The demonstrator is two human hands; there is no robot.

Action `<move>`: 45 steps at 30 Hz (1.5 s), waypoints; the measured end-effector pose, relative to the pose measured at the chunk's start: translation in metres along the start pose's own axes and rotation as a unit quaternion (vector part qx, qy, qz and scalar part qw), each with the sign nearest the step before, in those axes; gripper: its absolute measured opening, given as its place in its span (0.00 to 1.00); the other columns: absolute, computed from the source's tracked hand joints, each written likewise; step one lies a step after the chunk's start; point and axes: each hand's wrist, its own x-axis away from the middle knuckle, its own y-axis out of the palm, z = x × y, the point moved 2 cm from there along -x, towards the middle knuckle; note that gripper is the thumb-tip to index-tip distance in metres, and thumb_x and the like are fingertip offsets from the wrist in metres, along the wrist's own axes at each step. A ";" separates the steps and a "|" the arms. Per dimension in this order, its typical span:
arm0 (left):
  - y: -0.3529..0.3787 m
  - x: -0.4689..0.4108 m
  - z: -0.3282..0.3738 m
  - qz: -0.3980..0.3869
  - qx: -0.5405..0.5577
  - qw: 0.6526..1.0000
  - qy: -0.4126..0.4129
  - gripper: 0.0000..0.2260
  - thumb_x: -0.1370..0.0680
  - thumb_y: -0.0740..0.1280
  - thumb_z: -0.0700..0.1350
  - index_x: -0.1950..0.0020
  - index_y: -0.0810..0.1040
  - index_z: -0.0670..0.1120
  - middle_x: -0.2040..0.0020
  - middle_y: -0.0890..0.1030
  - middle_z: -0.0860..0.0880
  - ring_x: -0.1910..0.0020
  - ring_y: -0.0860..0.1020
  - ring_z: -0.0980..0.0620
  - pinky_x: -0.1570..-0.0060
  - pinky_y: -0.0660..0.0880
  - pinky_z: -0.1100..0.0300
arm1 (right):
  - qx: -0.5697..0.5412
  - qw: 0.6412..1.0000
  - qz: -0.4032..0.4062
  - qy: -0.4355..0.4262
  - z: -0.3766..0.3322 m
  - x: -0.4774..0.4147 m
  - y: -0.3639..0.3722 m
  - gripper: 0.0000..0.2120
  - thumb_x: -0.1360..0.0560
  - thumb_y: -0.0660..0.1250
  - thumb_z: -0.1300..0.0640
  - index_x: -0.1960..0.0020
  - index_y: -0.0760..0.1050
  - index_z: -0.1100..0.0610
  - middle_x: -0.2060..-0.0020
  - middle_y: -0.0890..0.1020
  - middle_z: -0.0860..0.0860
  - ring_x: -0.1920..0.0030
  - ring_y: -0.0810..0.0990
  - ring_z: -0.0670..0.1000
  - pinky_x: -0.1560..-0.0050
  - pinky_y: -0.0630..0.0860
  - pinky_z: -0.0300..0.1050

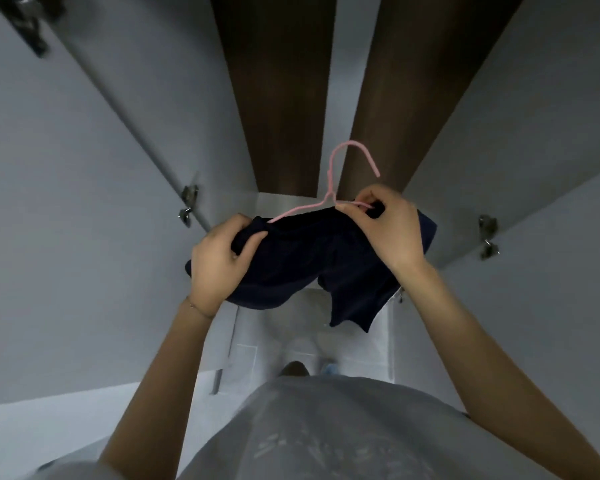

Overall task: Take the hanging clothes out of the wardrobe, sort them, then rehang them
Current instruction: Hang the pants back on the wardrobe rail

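Wardrobe (343,81) with grey doors (84,202) swung open, dark brown panels (274,98) inside, navy garment (309,258) held before it on a pink hanger (330,181), left hand (219,261) gripping the cloth's left end, right hand (385,226) pinching hanger wire and cloth, pale print on the person's grey shirt (326,427) too blurred to read

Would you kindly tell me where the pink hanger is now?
Head view, centre: the pink hanger stands hook-up before the wardrobe, threaded into the dark blue garment, between the left hand gripping the cloth and the right hand pinching its right arm.
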 end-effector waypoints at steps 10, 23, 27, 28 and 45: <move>-0.033 -0.039 -0.039 0.065 0.062 0.994 -0.055 0.08 0.20 0.68 0.50 0.56 0.76 0.48 0.65 0.77 0.54 0.67 0.75 0.55 0.67 0.74 0.52 | 0.014 0.998 -0.016 -0.061 -0.040 -0.080 0.064 0.13 0.27 0.72 0.44 0.54 0.80 0.54 0.58 0.83 0.46 0.54 0.80 0.46 0.49 0.77 0.47; -0.075 -0.095 -0.058 0.154 0.140 0.969 -0.131 0.08 0.20 0.68 0.49 0.56 0.78 0.47 0.65 0.79 0.54 0.71 0.74 0.50 0.70 0.70 0.62 | 0.041 0.996 -0.015 -0.076 -0.097 -0.122 0.122 0.28 0.22 0.64 0.42 0.26 0.67 0.54 0.28 0.70 0.51 0.29 0.66 0.49 0.27 0.63 0.46; -0.075 -0.114 -0.053 0.171 0.172 0.959 -0.145 0.08 0.20 0.68 0.48 0.56 0.78 0.46 0.65 0.79 0.53 0.70 0.73 0.57 0.70 0.69 0.66 | 0.024 0.998 -0.038 -0.051 -0.092 -0.113 0.126 0.30 0.22 0.61 0.40 0.25 0.65 0.53 0.27 0.69 0.50 0.28 0.66 0.49 0.26 0.63 0.47; -0.074 -0.119 -0.051 0.181 0.176 0.956 -0.151 0.08 0.20 0.68 0.47 0.57 0.77 0.45 0.65 0.78 0.53 0.70 0.72 0.58 0.70 0.68 0.68 | 0.026 0.998 -0.039 -0.051 -0.092 -0.113 0.126 0.30 0.23 0.60 0.40 0.25 0.65 0.53 0.27 0.69 0.50 0.28 0.66 0.49 0.26 0.62 0.46; -0.078 -0.242 -0.043 0.208 0.251 0.924 -0.199 0.06 0.17 0.63 0.42 0.54 0.71 0.43 0.63 0.73 0.53 0.66 0.70 0.60 0.68 0.68 0.73 | 0.086 0.988 -0.106 -0.066 -0.071 -0.097 0.120 0.28 0.20 0.62 0.45 0.23 0.59 0.47 0.27 0.68 0.47 0.28 0.65 0.48 0.29 0.57 0.40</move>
